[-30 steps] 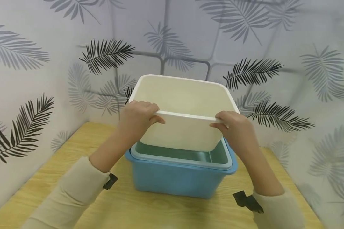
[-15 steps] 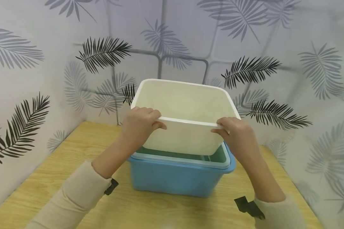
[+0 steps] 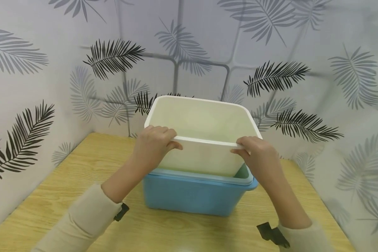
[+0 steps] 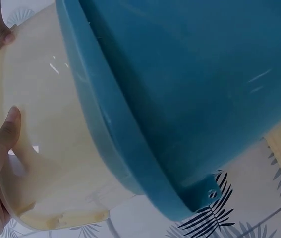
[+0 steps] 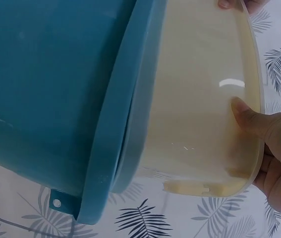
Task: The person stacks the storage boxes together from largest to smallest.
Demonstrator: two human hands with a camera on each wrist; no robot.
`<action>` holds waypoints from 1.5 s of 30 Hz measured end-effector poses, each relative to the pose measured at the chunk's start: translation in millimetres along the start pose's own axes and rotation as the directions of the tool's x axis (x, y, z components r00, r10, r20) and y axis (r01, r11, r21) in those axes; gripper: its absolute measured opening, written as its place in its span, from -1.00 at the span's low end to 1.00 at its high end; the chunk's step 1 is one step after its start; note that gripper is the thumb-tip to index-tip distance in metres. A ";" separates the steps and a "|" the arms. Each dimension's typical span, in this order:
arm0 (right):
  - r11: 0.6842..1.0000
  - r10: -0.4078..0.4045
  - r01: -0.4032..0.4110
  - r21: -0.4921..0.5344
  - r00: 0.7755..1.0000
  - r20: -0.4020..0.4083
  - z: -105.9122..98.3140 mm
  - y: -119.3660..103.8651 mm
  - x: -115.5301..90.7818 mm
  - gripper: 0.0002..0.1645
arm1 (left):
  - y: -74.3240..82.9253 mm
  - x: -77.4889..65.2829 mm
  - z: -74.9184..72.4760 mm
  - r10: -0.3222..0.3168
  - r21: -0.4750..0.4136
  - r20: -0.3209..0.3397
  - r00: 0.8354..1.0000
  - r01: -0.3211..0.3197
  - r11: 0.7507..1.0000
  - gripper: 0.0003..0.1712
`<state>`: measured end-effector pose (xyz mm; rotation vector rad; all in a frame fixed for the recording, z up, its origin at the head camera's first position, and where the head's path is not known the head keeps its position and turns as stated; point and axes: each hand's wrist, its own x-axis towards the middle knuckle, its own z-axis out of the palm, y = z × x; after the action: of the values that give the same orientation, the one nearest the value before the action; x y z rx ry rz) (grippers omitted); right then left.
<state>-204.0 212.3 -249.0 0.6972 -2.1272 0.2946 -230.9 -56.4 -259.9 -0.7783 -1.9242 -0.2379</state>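
Observation:
A cream-white plastic basin [image 3: 201, 157] is gripped by its near rim in both hands. My left hand [image 3: 154, 145] pinches the rim near its left corner, thumb on the outer wall. Near the right corner, my right hand [image 3: 258, 150] grips the same rim in the same way. The basin's lower part sits inside a pale blue-green basin [image 3: 244, 175], which is nested in a larger blue basin [image 3: 189, 196]. In the left wrist view the thumb [image 4: 9, 130] presses the cream wall. The cream basin's bottom is hidden.
The blue basin stands on a wood-grain table [image 3: 163, 231]. Behind and to the sides rise walls [image 3: 201, 42] with a leaf pattern. A small tab with a hole [image 5: 57, 202] juts from the blue basin's rim in the right wrist view.
Both hands have lowered the cream basin, and its lower part now reaches deeper into the pale blue-green basin. The blue basin stays on the table.

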 end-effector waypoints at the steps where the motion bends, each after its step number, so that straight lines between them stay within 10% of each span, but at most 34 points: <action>1: 1.000 -0.004 0.004 0.001 1.000 -0.002 1.6 0.4 -1.3 -0.77 | 0.1 -1.7 1.0 0.001 0.000 -0.003 1.000 -0.001 1.000 -0.59; 24: 1.000 -0.027 0.026 -0.010 0.998 -0.049 32.1 1.0 -32.2 -0.70 | 2.4 -34.8 26.1 0.034 0.039 -0.043 0.998 -0.033 0.999 -0.56; 45: 1.000 -0.003 0.003 0.008 1.000 0.012 40.7 0.3 -45.3 -0.72 | 9.5 -52.3 30.0 -0.036 -0.012 0.058 0.998 0.037 0.999 -0.59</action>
<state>-209.5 211.6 -309.6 0.7085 -2.1373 0.2977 -232.1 -56.3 -320.8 -0.7666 -1.9943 -0.2534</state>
